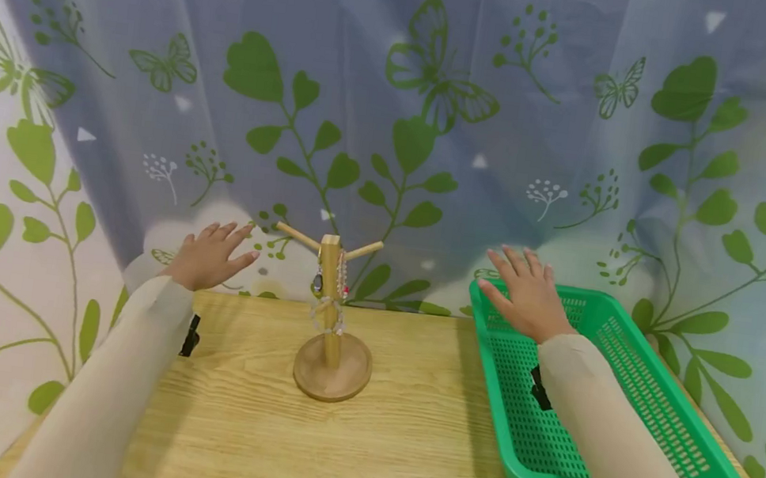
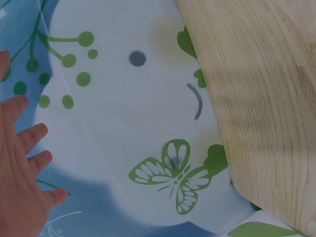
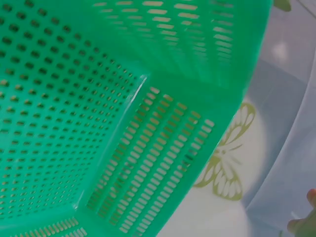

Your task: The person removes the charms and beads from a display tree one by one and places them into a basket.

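Observation:
Both hands are raised with fingers spread and hold nothing. My left hand is in the air left of a wooden jewelry stand, apart from it. Several beaded bracelets hang around the stand's post, below its two arms. My right hand hovers above the far left part of a green plastic basket. In the left wrist view the left hand shows at the left edge, fingers extended. Only fingertips of the right hand show in the right wrist view, beside the basket.
The stand's round base rests on a light wooden table. The basket, with perforated walls, takes up the table's right side. Behind the table hangs a blue and white curtain with green leaves and butterflies.

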The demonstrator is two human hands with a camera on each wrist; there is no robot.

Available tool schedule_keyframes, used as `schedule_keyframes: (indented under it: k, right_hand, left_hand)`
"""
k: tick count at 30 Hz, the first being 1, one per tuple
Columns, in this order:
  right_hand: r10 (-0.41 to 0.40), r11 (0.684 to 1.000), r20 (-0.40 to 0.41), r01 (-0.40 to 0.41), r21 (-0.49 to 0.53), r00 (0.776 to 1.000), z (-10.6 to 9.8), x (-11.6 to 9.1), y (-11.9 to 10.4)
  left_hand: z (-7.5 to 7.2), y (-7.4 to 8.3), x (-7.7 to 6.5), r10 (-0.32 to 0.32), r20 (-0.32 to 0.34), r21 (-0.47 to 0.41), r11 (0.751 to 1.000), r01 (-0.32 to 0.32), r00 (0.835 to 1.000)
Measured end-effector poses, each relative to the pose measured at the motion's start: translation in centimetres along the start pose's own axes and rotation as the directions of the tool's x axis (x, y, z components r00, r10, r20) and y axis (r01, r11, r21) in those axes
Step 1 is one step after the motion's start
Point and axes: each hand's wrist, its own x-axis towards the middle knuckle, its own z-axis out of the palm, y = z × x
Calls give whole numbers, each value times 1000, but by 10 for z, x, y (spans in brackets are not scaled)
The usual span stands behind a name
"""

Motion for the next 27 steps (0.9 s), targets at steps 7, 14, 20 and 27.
schedule_keyframes:
  k: [7, 14, 20, 27]
  right_hand:
    - [-48, 998, -14, 49, 43, 999, -1, 5, -17]
    - [-73, 994, -4, 73, 84, 997, 0, 10, -32]
    - [-97, 985, 3, 95, 147, 995, 2, 12, -45]
    - [-98, 945, 11, 90, 315, 995, -1, 15, -61]
  left_hand:
    - [-1, -1, -1, 9, -13, 3, 1000, -9, 1000]
    - [-5, 4, -3, 67, -35, 7, 998, -67, 997]
    - [-13, 9, -9, 93, -44, -10, 996, -93, 995]
    - [-22, 7, -14, 158, -153, -71, 983, -170, 976]
